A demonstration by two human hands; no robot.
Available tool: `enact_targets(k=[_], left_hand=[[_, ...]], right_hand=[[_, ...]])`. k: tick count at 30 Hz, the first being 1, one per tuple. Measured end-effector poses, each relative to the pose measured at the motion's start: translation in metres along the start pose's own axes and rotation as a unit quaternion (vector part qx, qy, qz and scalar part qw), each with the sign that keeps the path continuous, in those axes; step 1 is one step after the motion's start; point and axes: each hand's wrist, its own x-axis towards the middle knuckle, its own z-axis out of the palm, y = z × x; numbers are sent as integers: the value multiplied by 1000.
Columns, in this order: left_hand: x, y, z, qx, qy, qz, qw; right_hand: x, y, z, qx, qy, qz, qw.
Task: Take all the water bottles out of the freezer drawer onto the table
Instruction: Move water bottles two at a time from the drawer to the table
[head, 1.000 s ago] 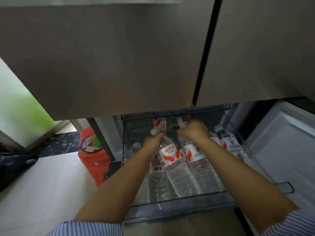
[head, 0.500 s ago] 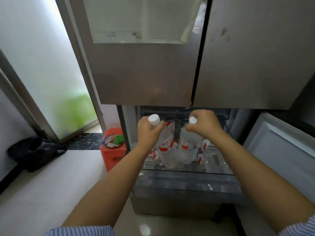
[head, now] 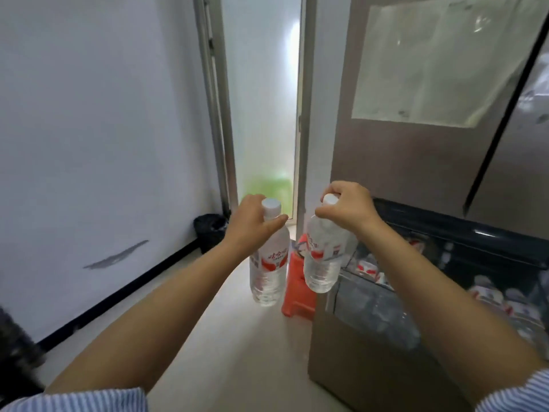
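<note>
Two water bottles are held up by their necks: one bottle [head: 269, 257] is pinched by the left hand [head: 252, 224], the other bottle [head: 322, 257] by the right hand [head: 347, 208]; more are left in the freezer drawer [head: 445, 281], uncountable.

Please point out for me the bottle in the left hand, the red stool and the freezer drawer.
Left bottle [head: 269, 263], head view: on its red and white label.
Red stool [head: 298, 301], head view: on its side, between the two bottles.
Freezer drawer [head: 368, 310], head view: on its clear front wall.

Orange stool [head: 298, 295] beside the fridge — black bin [head: 210, 231] by doorway.
</note>
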Motion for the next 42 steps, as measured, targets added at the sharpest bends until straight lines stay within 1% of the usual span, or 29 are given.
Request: enact_targets(k=[3,7,11,14,18,23,27,33,36,42], left_hand=[[-40,-46,-59,43,6,-51,998],[-102,-112,-145,88,15,-138,986],[-165,-181,-230,147,-12,-196,969],[-212,-227,-285,170,-13,-252,953],[-262,-279,-357,171,28,-331,927],[-308,-341,-431,173,75,-417,889],[-322,-389,-471,175,108,-466,861],[-306,-476,-532,189,116,-514,828],[-287,-520,-562,195,118,-529,817],[-246,-604,-604,198,143,-536,808]], right_hand=[[-23,-60,51,-22,-100,-68,992],[-66,-142,125,-60,-215,-149,963],[-119,-225,198,-37,-323,-162,932],[-158,-284,249,-49,-376,-190,905],[-200,-357,311,-38,-401,-241,883],[-232,-445,383,-19,-430,-324,843],[-232,-504,439,-13,-472,-340,813],[-201,-582,528,-37,-487,-408,771],[-175,-620,569,-50,-489,-420,763],[-133,-690,640,-68,-451,-461,761]])
